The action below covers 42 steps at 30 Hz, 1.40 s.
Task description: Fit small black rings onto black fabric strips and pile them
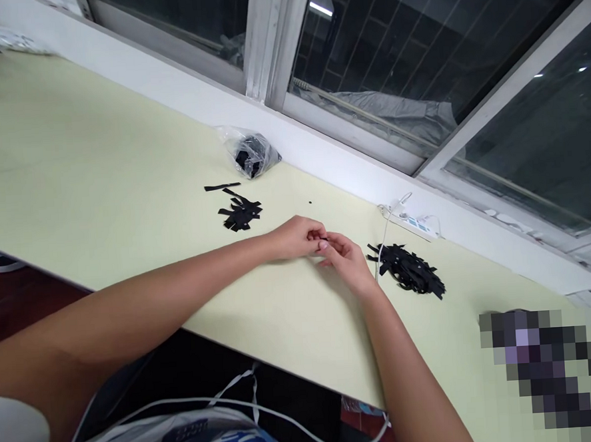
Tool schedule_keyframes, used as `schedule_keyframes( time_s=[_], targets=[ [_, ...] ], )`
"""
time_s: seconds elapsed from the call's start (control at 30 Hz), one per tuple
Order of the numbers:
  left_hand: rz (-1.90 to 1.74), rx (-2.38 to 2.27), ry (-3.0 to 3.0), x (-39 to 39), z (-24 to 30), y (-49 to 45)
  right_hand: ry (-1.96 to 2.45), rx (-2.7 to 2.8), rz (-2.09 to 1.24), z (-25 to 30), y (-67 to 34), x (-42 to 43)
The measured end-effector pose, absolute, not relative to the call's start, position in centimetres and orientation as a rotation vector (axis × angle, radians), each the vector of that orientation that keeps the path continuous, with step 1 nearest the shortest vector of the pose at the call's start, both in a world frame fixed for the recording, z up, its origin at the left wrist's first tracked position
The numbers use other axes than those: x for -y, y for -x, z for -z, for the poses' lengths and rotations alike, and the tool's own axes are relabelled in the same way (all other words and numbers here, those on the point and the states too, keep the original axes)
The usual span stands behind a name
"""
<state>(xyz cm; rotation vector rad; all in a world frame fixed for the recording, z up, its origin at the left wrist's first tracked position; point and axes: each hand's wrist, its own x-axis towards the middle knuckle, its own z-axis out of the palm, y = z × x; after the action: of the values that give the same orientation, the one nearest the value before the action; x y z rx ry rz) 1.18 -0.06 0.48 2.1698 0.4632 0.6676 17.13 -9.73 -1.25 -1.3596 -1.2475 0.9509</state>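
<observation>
Left hand (296, 237) and right hand (347, 261), fingertips meeting over the table (121, 158), curled in a close pinch on a black piece (323, 240), mostly hidden; steady, opposed fingertips should control it best. Outward: left pile (240, 214), right pile (412, 269), bag (252, 155).

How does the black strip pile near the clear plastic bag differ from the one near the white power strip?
The bag-side pile is smaller; the power-strip-side pile is larger and more stretched out. A white cable runs by one end of the power-strip-side pile, while no cable lies at the bag-side pile. Both are loose, tangled black heaps on the pale table.
</observation>
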Motion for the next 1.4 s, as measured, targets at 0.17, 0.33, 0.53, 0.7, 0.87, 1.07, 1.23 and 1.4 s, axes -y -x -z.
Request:
schedule_keyframes(
  time_s=[0.17,0.33,0.53,0.7,0.87,1.07,1.23,1.4],
  targets=[
    [-0.627,-0.506,-2.155,-0.1,1.0,-1.5,1.408,1.184,-1.068,1.5,-17.7,9.6],
    [-0.656,-0.490,-2.233,-0.3,1.0,-1.4,1.471,1.125,-1.112,1.2,-18.0,9.8],
    [-0.617,-0.468,-2.201,-0.3,1.5,-1.6,1.498,1.199,-1.143,0.7,-18.3,10.4],
    [-0.503,-0.482,-2.211,-1.0,1.4,-1.3,1.549,1.226,-1.088,1.0,-18.5,10.7],
    [-0.455,-0.438,-2.233,-1.4,1.0,-1.0,1.561,1.080,-1.086,0.9,-18.4,10.4],
    [-0.540,-0.442,-2.334,-1.8,0.8,-0.6,1.530,0.935,-0.879,1.3,-18.7,8.6],
    [-0.570,-0.449,-2.444,-2.4,0.5,-0.1,1.544,0.859,-0.677,1.4,-18.8,8.3],
    [-0.714,-0.338,-2.329,-1.5,-0.5,-0.2,1.514,0.859,-0.611,1.1,-18.8,8.8]
  ],
)
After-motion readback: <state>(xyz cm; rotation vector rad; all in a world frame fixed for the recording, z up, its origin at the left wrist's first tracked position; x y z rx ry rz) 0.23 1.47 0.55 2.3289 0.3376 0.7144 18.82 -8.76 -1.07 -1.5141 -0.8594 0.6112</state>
